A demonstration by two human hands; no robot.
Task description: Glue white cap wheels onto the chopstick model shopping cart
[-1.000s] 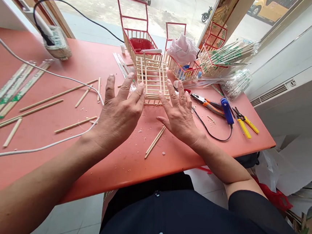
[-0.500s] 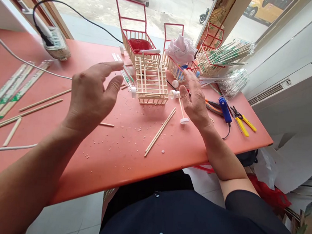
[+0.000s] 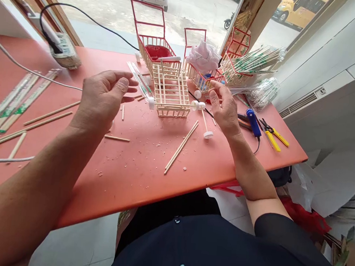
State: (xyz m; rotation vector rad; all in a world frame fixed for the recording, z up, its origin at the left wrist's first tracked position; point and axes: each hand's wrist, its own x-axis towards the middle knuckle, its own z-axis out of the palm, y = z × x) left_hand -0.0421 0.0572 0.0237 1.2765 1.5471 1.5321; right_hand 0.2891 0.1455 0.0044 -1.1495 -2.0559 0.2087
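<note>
Between my hands, a small cart frame of pale wooden sticks (image 3: 172,92) lies on the pink table (image 3: 136,183), with white wheels (image 3: 195,105) at its lower side. My left hand (image 3: 103,95) is held to the left of it, fingers apart, nothing in them. On the other side my right hand (image 3: 225,108) hovers with fingers loosely curved and parted, also without anything in it. A stick with a white wheel (image 3: 208,135) stands near the right hand. Two loose chopsticks (image 3: 181,148) lie in front of the frame.
Behind stand red-trimmed stick carts (image 3: 155,50), one bearing a white cloth (image 3: 203,55). Wrapped chopsticks (image 3: 18,102) lie left; more bundles (image 3: 258,61) are back right. A blue-handled corded tool (image 3: 253,122) and yellow-handled pliers (image 3: 279,137) rest at right. Cables cross the left side.
My left hand has drawn slightly left and away from the cart frame, its fingers more spread. My right hand has shifted a little to the right. The cart frame stays in place.
</note>
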